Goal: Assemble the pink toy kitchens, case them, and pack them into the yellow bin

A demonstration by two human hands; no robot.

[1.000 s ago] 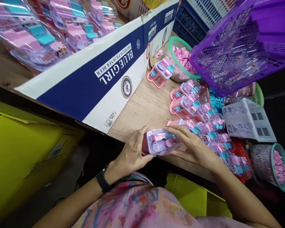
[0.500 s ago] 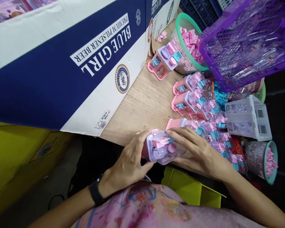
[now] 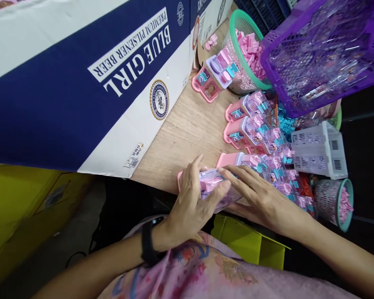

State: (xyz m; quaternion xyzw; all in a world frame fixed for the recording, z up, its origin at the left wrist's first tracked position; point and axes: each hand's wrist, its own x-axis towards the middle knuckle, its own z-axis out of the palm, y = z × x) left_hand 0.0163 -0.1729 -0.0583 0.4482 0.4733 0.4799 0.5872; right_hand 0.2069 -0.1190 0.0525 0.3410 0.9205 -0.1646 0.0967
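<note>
Pink-and-lilac plastic toy with a clear cover is sitting just below the middle of the frame, near the front edge of the light wooden surface. Both hands are grasping it: the left hand is wrapping the pink end, its thumb lying across the cover, while the right hand is cupping the far end with bent fingers, apparently so that body and cover are staying aligned. How firmly they are pressing, I cannot tell. Similar covered toys are lying in close rows right of centre, probably to save space and be within reach. A mesh basket with a green rim is holding loose pink pieces at upper right. The held toy is looking glossy, its lilac rim and pink parts showing through the cover, the rest being hidden by fingers.
</note>
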